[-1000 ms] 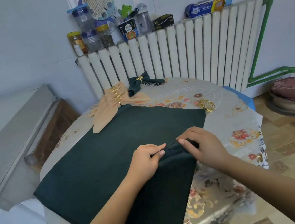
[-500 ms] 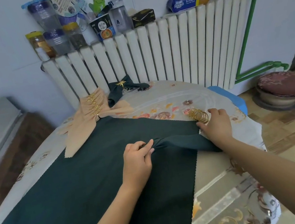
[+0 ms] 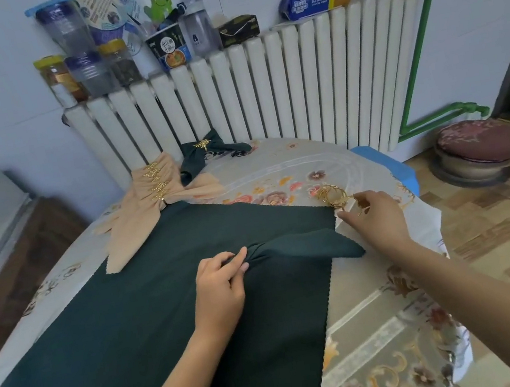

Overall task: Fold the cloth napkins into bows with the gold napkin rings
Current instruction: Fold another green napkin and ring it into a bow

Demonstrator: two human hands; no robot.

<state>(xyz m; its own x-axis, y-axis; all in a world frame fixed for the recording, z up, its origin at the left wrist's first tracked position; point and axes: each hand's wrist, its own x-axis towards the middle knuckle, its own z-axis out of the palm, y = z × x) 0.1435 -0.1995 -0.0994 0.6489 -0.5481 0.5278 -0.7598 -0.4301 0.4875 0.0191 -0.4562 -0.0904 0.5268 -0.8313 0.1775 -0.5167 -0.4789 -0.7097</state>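
**Q:** Two hands are in view; how is each one posed?

**A:** Both forearms reach in from the bottom edge, over a dark green napkin (image 3: 139,314) spread flat on a round table (image 3: 365,337) with a floral cover. The left hand (image 3: 220,288) lies knuckles-up on the napkin, wrist low. Its fingers (image 3: 241,258) are curled and pressed together with the thumb, pinching a gathered ridge of the cloth. From that pinch a bunched tail of the same napkin runs toward the napkin's right edge and ends in a point there.

**Q:** And the right hand?

**A:** The right hand (image 3: 375,222) is stretched further out, past the napkin's far right corner, arm nearly straight, back of the hand up. Its fingers are bent downward and seem to pinch one small gold piece. The fingertips are partly hidden, so the exact grip cannot be told.

**Q:** Where are the rings?

**A:** A small heap of gold napkin rings (image 3: 333,195) sits on the table just beyond the napkin's far right corner, right by the fingertips of the right hand.

**Q:** Anything else near the napkin?

**A:** At its far left corner lies a row of beige napkin bows (image 3: 149,217), each with a gold ring, overlapping the napkin's edge. Just behind them is one dark green bow (image 3: 203,156) with a gold ring. Beyond all these stands a white radiator (image 3: 264,97), with jars and bottles on top.
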